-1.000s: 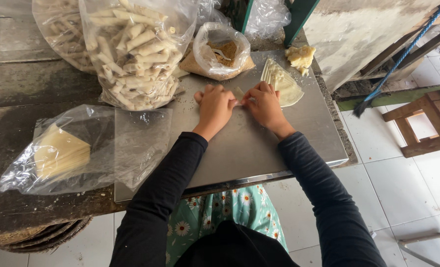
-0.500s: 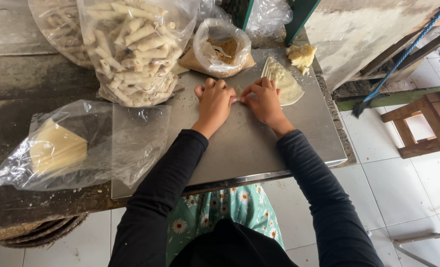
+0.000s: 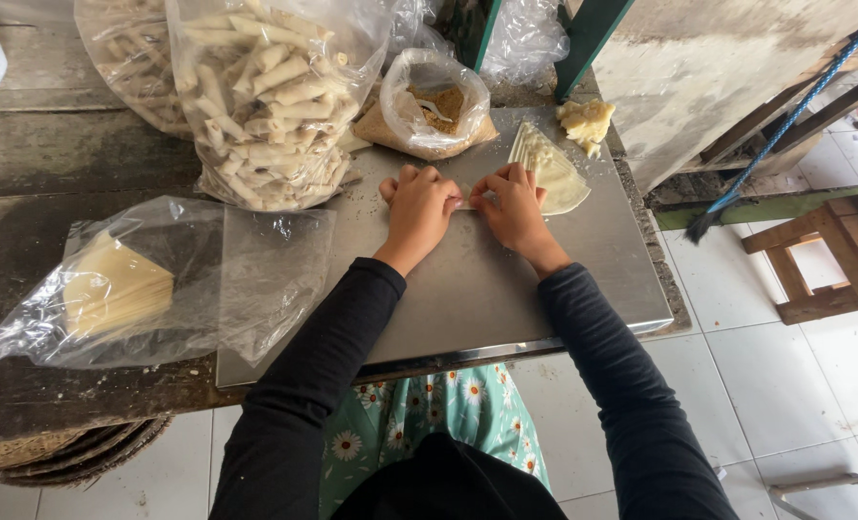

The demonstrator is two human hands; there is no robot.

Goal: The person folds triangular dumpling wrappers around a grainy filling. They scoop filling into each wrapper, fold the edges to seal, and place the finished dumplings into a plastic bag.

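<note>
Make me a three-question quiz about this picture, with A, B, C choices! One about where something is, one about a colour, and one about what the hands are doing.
1. Where is the big bag of rolled sticks?
A. on the floor
B. on the table, behind the metal tray
C. on the wooden stool

2. What colour are the sleeves?
A. black
B. red
C. yellow

3. What are the left hand and right hand doing?
A. hanging in the air
B. holding a broom
C. pressing down side by side on the tray

Answers: 1 B, the bag stands at the tray's far edge. 2 A, both arms are in black. 3 C, both hands rest curled on the metal.
</note>
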